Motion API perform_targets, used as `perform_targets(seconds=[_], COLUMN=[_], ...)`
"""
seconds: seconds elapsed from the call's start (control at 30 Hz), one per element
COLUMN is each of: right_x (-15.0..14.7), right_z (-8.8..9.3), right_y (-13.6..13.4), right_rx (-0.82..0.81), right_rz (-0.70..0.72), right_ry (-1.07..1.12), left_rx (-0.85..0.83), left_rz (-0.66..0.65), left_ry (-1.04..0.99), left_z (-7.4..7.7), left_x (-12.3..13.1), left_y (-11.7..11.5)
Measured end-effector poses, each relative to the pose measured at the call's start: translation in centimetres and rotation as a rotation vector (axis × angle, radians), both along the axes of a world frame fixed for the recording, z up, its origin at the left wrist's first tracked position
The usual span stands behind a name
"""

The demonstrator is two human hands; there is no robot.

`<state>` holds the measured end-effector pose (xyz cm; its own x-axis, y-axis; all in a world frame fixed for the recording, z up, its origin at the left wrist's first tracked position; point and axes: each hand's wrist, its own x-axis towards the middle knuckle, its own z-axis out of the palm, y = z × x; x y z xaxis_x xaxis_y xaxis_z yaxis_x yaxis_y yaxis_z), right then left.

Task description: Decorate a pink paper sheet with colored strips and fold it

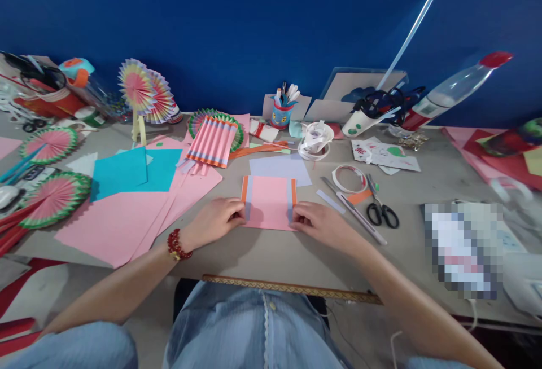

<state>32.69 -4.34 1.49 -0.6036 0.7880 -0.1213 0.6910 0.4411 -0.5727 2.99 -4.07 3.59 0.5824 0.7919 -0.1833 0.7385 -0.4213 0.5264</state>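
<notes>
A pink paper sheet point(271, 202) with lilac and orange strips along its two sides lies flat on the table in front of me. My left hand point(222, 218) pinches its left edge near the lower corner, fingers curled. At the lower right corner, my right hand point(315, 222) grips the other edge in the same way. Just behind the sheet lies a plain lilac paper point(280, 168). A pleated pink paper point(212, 141) with orange and lilac ends rests to the back left.
Right of my hand lie a utility knife point(359, 216), black-handled scissors point(381, 211), a tape roll point(349, 179) and a narrow lilac strip point(330, 201). Blue sheets point(122, 171), pink sheets point(114, 222) and paper fans point(57, 200) cover the left. A pen cup point(282, 115) stands behind.
</notes>
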Motion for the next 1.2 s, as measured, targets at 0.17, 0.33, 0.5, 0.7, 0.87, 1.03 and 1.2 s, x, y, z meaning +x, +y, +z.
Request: perform_targets(seconds=[0.17,0.33,0.5,0.7,0.87,1.03,1.2], right_x=[-0.02,0.02,0.03,0.05,0.03,-0.02,-0.02], right_z=[0.07,0.01,-0.29,-0.36,-0.24,-0.43,-0.49], right_y=[0.00,-0.09,-0.12,-0.16,-0.14,-0.30,-0.61], right_rx=[0.007,-0.007,0.008,0.012,0.023,0.045,0.071], right_rz=[0.001,-0.005,0.002,-0.008,-0.007,-0.004,0.003], right_ry=[-0.012,-0.013,-0.003,-0.002,-0.009,-0.010,-0.031], left_rx=[0.006,0.006,0.014,0.012,0.026,0.032,0.044], left_rz=[-0.003,-0.007,-0.013,-0.011,-0.009,-0.007,-0.008], left_ry=[-0.011,-0.015,-0.020,-0.004,-0.007,-0.007,0.010], left_z=[-0.01,-0.16,-0.06,-0.05,-0.14,-0.20,-0.19], left_x=[0.00,0.02,0.06,0.06,-0.01,0.06,0.06], left_y=[0.02,0.04,-0.07,-0.17,-0.16,-0.19,-0.35])
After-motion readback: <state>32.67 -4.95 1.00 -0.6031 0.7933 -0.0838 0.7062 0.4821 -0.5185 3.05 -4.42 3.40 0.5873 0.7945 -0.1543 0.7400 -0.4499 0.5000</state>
